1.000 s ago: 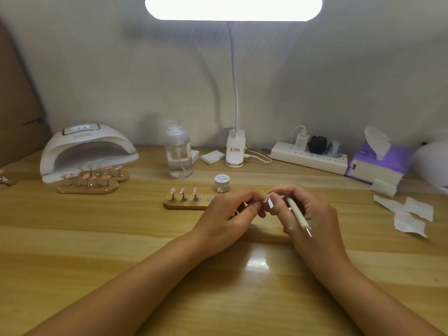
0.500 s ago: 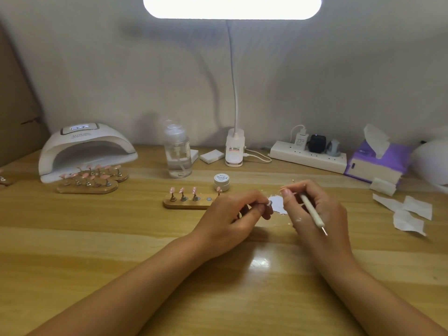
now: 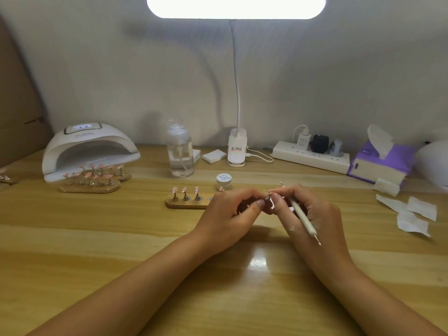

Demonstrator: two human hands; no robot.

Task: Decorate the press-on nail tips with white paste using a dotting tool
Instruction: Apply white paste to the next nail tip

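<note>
My left hand [image 3: 230, 214] pinches a small nail tip on its stand [image 3: 266, 199] between thumb and fingers, mostly hidden. My right hand [image 3: 308, 214] grips a white dotting tool [image 3: 301, 215], its fingertips meeting the left hand's at the nail tip. The tool's lower metal end points toward me. A wooden holder [image 3: 188, 202] with three pink nail tips [image 3: 185, 191] lies just left of my left hand. A small white paste jar [image 3: 223, 181] stands behind it.
A white nail lamp [image 3: 89, 149] and two wooden holders of pink tips [image 3: 91, 183] sit at the left. A clear pump bottle [image 3: 180, 154], desk lamp base [image 3: 237, 149], power strip [image 3: 311, 157], purple tissue box [image 3: 380, 163] and paper scraps [image 3: 412, 212] line the back and right.
My right hand moved back left, so its fingertips meet the left hand again. The white patch on the table between the hands is now covered.
</note>
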